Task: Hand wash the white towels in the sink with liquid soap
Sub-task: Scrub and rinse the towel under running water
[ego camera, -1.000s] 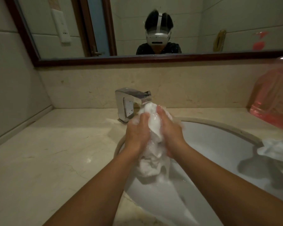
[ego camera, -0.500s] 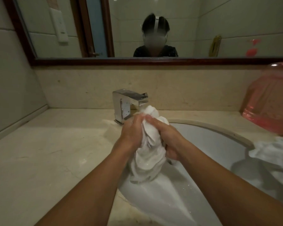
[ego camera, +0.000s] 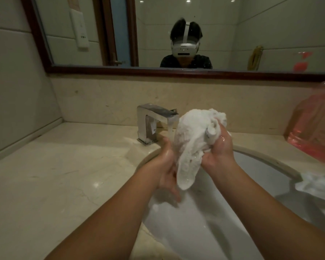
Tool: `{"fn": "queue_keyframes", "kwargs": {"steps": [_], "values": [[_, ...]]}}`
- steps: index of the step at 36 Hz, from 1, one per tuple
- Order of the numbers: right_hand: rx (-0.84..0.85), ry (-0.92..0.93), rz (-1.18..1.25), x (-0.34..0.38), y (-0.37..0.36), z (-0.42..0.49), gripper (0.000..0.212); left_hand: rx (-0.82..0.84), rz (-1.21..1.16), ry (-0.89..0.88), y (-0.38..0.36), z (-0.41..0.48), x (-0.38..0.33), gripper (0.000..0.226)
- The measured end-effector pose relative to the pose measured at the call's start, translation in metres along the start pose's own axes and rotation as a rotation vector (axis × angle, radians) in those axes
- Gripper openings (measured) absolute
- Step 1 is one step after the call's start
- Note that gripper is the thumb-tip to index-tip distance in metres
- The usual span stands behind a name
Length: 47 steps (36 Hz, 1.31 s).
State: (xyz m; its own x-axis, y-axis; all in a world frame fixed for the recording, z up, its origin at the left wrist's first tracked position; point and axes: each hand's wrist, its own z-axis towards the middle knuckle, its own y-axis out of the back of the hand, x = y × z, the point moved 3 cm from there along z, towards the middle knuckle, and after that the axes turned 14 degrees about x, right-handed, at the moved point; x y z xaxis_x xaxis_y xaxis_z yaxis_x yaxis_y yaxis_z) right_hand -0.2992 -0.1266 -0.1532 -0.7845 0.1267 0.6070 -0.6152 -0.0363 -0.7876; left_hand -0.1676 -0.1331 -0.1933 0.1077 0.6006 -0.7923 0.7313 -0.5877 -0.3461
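Head view, sole camera.

Item in hand: one white towel (ego camera: 193, 139), wet and bunched, held centre frame above the left part of the sink (ego camera: 263, 158), just beside the spout of the faucet (ego camera: 154, 124). A thin stream of water runs from the spout close to the towel's left side; contact between stream and cloth cannot be confirmed. A second towel (ego camera: 319, 184) lies over the sink's rim at the right edge of the frame, well apart from the hands.

Hands: the right hand (ego camera: 220, 149) grasps the upper bunch, fingers curled into the cloth, wrist raised. The left hand (ego camera: 166, 166) lies against the towel's hanging tail, thumb up, fingers extended downward and not closed round it. Both forearms reach in from the lower frame and converge on the towel.

Step, by judgement: scrubbing or rinsing the first towel; the task is only partly done, with the second towel unattended. The next move calls for the left hand to take hold of the tail so that cloth can be rubbed against cloth.

Other: a pink container (ego camera: 315, 128) stands on the countertop (ego camera: 64, 175) at right; contents unverified.
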Motion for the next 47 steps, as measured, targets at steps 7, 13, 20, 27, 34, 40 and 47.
{"fn": "queue_keyframes", "kwargs": {"steps": [7, 13, 20, 27, 34, 40, 47], "values": [[-0.034, -0.014, -0.055, -0.011, 0.014, 0.003, 0.050, -0.031, -0.397, -0.314, 0.003, 0.004, -0.012, 0.103], [-0.188, -0.046, -0.171, -0.032, 0.032, 0.002, 0.068, -0.127, -0.415, -0.485, 0.002, -0.002, -0.022, 0.101], [-0.156, 0.023, -0.504, -0.038, 0.026, -0.004, 0.040, -0.428, -0.326, -0.464, 0.038, 0.021, -0.012, 0.099], [-0.178, -0.037, -0.338, -0.031, 0.022, -0.013, 0.057, -0.517, -0.181, -0.480, 0.050, 0.039, -0.020, 0.151], [-0.182, -0.069, -0.268, -0.044, 0.012, -0.017, 0.058, -0.516, -0.193, -0.576, 0.014, -0.005, -0.025, 0.072], [-0.272, -0.001, -0.315, -0.039, 0.021, -0.016, 0.040, -0.709, -0.149, -0.558, 0.007, -0.015, -0.020, 0.093], [-0.400, 0.067, -0.266, -0.032, 0.027, -0.016, 0.050, -0.664, -0.215, -0.564, 0.021, 0.001, -0.020, 0.117]]}}
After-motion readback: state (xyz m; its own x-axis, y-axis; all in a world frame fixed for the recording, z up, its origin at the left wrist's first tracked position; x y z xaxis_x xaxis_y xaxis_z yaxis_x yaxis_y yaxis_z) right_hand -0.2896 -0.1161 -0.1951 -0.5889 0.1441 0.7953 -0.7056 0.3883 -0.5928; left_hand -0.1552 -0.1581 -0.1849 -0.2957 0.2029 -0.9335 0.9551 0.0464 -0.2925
